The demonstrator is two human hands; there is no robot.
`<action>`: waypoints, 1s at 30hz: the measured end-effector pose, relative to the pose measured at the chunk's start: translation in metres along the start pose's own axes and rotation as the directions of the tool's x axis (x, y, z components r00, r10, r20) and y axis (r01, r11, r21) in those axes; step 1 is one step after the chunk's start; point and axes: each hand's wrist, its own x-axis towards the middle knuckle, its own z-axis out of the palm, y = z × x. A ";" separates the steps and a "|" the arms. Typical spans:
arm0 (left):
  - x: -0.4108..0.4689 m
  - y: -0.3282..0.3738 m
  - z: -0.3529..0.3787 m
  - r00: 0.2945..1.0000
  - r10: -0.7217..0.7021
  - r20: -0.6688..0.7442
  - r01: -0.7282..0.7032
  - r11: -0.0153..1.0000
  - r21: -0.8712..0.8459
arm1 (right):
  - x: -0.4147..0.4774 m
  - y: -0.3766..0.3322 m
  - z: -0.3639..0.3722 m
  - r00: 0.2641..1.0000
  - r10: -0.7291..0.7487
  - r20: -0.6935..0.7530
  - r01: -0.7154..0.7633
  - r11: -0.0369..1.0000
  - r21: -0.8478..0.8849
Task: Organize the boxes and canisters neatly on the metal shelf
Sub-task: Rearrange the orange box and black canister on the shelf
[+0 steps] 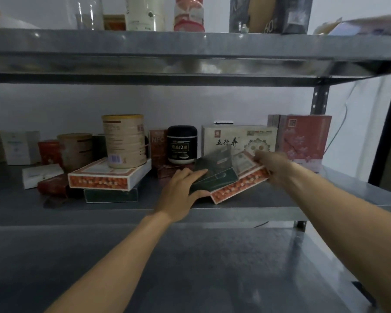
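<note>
I am looking at the middle level of a metal shelf (246, 214) with both of my bare arms reaching in. My left hand (181, 190) holds a dark green box (215, 178), fingers laid over its top and thumb along its near edge. That box lies on a flat red box (239, 187), which is tilted. My right hand (272, 166) has its fingers curled round the far right end of this flat red box. The picture is blurred there, so I cannot make out the finer grip. Behind the hands a large pale box (237, 137) stands upright against the wall, with a black jar (182, 144) just to its left and a pink box (303, 138) to its right. Further left, a tall cream tin (124, 141) stands on a second red box (108, 176), which lies on a second green box (111, 195). A shorter tin (76, 150) and small white boxes (20, 146) sit at the far left.
</note>
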 end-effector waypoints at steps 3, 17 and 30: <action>0.007 0.006 0.016 1.000 0.002 0.018 -0.001 0.999 -0.035 | 0.004 0.004 -0.027 0.999 0.022 -0.034 -0.021 0.999 0.027; 0.027 0.020 0.040 0.997 -0.020 0.080 0.020 1.000 0.003 | -0.008 0.011 -0.088 0.938 -0.070 -0.341 0.128 0.980 0.150; 0.035 0.041 0.048 0.986 -0.118 0.116 0.126 0.990 -0.062 | -0.023 -0.007 -0.096 0.936 -0.176 -0.304 0.211 0.974 0.085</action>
